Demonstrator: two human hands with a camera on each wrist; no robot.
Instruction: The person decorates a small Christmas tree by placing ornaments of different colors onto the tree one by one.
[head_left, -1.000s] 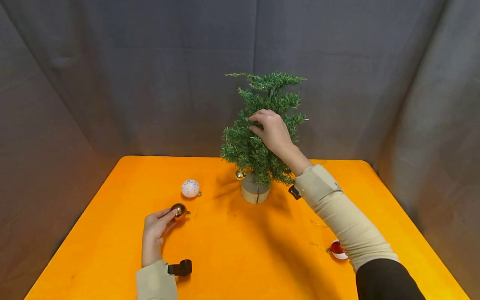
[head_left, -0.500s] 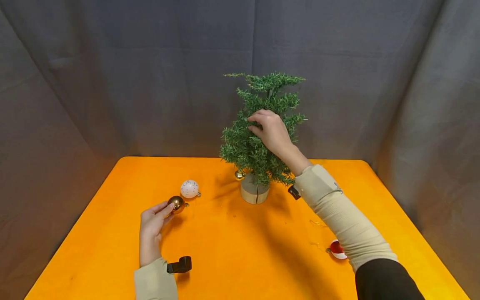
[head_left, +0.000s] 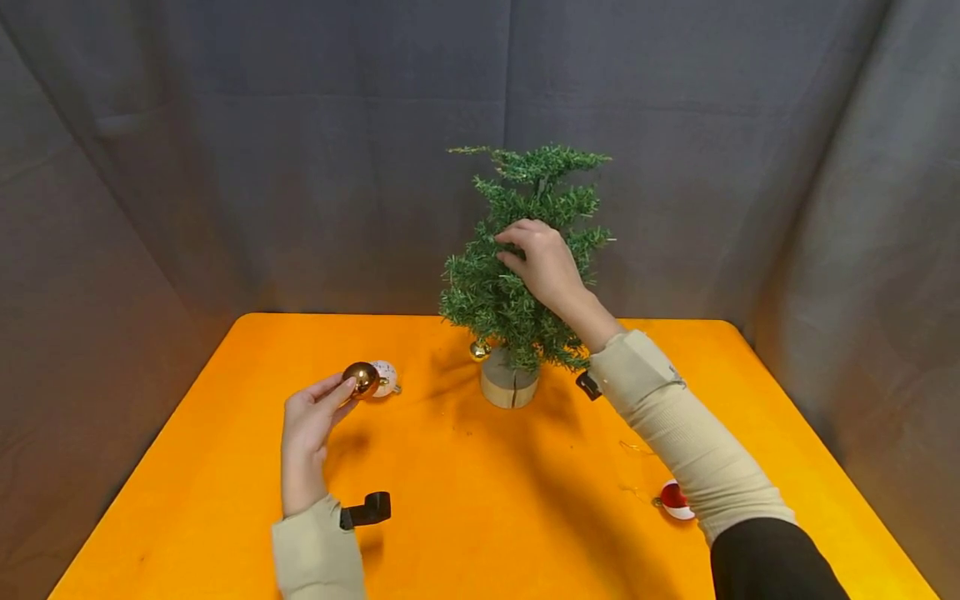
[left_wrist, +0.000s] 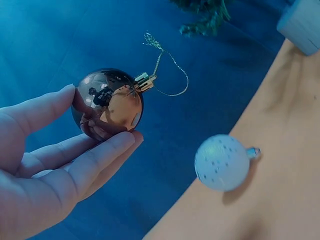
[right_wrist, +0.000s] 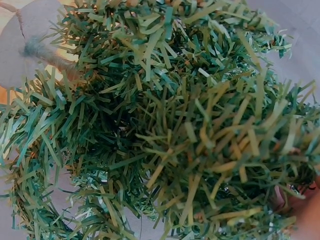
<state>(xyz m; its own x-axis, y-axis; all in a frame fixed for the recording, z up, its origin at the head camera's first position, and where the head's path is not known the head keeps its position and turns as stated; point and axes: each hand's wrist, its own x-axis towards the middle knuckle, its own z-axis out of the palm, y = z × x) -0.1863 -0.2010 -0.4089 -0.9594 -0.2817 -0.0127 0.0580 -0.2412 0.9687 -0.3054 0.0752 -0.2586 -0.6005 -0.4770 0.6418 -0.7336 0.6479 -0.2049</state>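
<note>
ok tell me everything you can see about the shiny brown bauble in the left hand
The brown bauble is a glossy, mirror-like ball, bronze in tone, reflecting the fingers around it. A small gold cap sits at its upper right, with a thin gold thread loop trailing from it. The left hand pinches it between thumb and fingers, lifted off the orange table, just in front of the white speckled bauble.
</note>
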